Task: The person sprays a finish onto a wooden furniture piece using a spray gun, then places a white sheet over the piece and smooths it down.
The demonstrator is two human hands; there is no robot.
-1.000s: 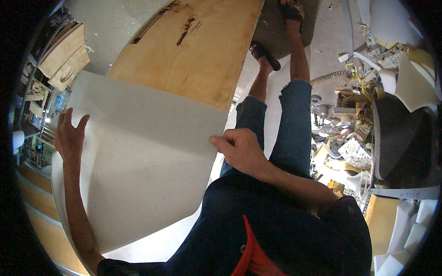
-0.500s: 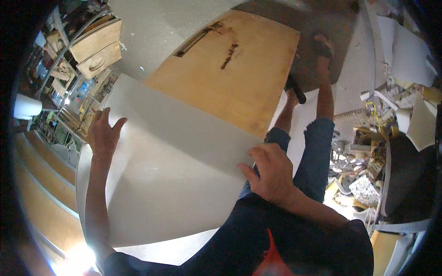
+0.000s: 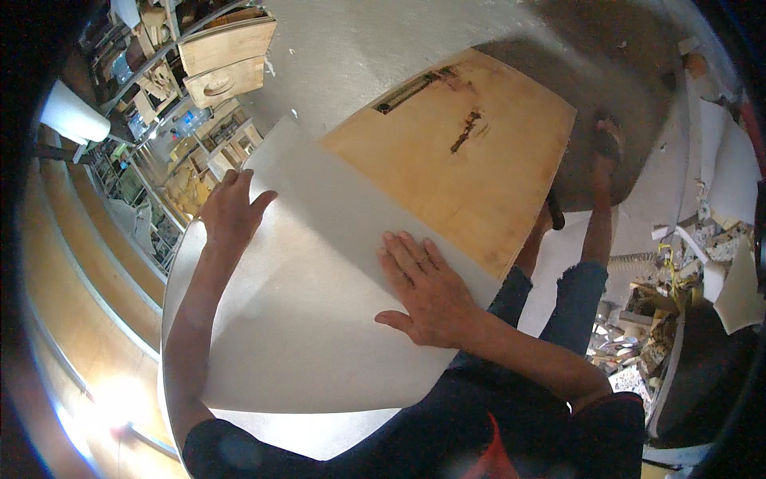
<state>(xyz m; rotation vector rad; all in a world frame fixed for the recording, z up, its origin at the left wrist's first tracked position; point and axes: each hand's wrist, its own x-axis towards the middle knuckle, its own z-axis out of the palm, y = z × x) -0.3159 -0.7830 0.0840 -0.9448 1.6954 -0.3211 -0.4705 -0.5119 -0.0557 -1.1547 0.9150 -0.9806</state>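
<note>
A broad off-white sheet (image 3: 319,335) lies over the near part of a tan plywood board (image 3: 455,160), whose far part is bare. Dark stains and a dark slot mark that bare wood. At the sheet's left edge rests my left hand (image 3: 233,211), thumb spread away from its fingers. My right hand (image 3: 431,295) lies flat on the sheet close to its far edge, fingers stretched out and thumb apart. Neither hand appears to hold anything. What lies beneath the sheet's near part is hidden.
Wooden panels (image 3: 227,60) and cluttered shelving stand at the far left, with a white roll (image 3: 76,112) beside them. Curved tan boards (image 3: 88,263) run along the left. Foam scraps (image 3: 722,263) and other debris pile up at the right, near a dark panel (image 3: 702,375).
My right hand has moved from the sheet's right corner inward and now lies flat on it. My left hand stays at the left edge. The whole view has shifted.
</note>
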